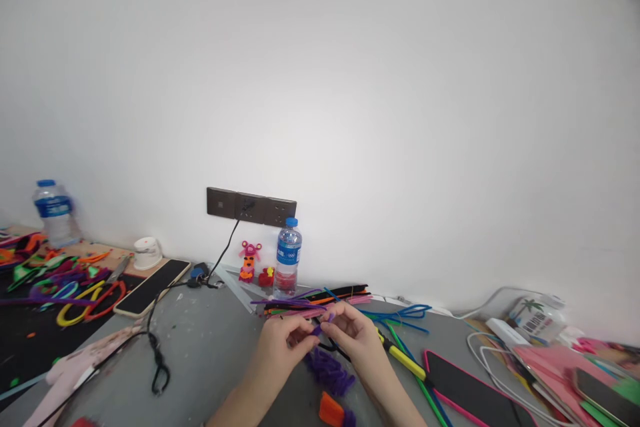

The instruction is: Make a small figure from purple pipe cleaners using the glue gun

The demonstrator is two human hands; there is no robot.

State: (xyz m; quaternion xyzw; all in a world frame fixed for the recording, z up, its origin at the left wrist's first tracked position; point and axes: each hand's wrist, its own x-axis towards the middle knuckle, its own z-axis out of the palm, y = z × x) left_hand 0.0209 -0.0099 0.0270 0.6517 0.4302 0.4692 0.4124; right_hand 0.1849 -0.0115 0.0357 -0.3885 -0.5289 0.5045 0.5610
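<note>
My left hand [291, 341] and my right hand [353, 335] meet over the grey table, fingertips close together. Both pinch a short purple pipe cleaner [317, 331], largely covered by my fingers. Just below them lies a fuzzy purple bunch of bent pipe cleaner [331, 371]. Nearer to me is an orange fuzzy piece [330, 408] with purple beside it. Behind my hands, a bundle of pipe cleaners [300, 307] in purple, orange, black and pink lies along the wall. A yellow-handled tool [406, 360] rests to the right of my right wrist; part of it is hidden.
A water bottle [288, 260] stands behind my hands beside a small pink-and-orange figure [247, 261]. A phone [154, 287], a black cable [156, 340] and scissors [105, 300] lie left. On the right are blue pipe cleaners [407, 312] and a pink-edged phone [470, 387].
</note>
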